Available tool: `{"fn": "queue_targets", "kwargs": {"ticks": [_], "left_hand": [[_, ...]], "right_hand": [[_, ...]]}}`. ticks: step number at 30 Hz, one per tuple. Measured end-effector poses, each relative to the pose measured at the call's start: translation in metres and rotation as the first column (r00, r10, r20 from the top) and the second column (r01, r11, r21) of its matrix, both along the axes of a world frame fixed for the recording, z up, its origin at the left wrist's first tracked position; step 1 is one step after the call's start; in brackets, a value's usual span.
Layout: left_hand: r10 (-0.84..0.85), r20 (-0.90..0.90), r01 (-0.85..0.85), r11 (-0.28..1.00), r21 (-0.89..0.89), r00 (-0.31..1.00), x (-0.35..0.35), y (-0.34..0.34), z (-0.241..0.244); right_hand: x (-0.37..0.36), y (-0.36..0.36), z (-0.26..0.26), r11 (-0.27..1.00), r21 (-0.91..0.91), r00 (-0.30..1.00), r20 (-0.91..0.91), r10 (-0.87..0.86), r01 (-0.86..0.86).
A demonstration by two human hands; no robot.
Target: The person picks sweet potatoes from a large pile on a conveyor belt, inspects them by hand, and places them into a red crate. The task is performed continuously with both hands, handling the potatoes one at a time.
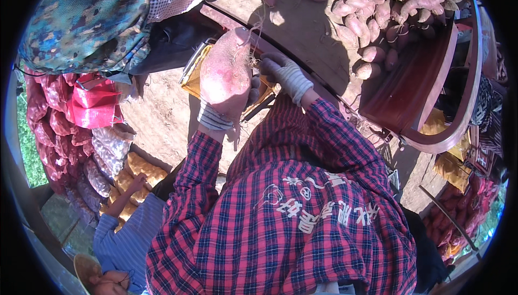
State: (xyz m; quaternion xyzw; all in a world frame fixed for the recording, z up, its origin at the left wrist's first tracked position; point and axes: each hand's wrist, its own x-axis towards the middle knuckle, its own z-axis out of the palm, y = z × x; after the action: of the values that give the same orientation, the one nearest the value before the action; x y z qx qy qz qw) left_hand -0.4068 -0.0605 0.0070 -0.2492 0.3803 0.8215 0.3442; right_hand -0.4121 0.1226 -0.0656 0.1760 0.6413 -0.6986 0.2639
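Note:
A large pinkish sweet potato (225, 70) with thin stringy roots is in my left hand (254, 89), held clear of the ground. The palm is hidden behind it; dark fingertips show along its right side, and a white glove cuff shows below. My right hand (285, 71), in a dark-fingered glove with a white cuff, is just right of the sweet potato. Its fingertips are near the hanging roots (254, 54); whether they pinch a root is unclear. Behind the sweet potato, a yellow bag (192, 77) is partly visible.
Many sweet potatoes (364, 8) lie piled on a soil-covered bed with a red metal side (404, 88). Someone in camouflage clothing (89, 20) is at upper left, another in a blue striped shirt (131, 236) at lower left. Filled red mesh sacks (52, 121) are stacked at left.

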Motion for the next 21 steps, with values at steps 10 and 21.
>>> {"fn": "queue_targets", "kwargs": {"ticks": [10,21], "left_hand": [[-0.052,-0.308,0.053,0.999,-0.005,0.950,-0.008,0.060,0.005],[-0.238,-0.690,0.160,0.971,-0.176,0.684,0.004,0.132,0.009]], "right_hand": [[0.013,0.056,0.061,0.694,-0.585,0.828,-0.067,-0.557,0.420],[0.014,0.111,0.058,0.416,-0.682,0.715,0.227,-0.661,0.601]]}}
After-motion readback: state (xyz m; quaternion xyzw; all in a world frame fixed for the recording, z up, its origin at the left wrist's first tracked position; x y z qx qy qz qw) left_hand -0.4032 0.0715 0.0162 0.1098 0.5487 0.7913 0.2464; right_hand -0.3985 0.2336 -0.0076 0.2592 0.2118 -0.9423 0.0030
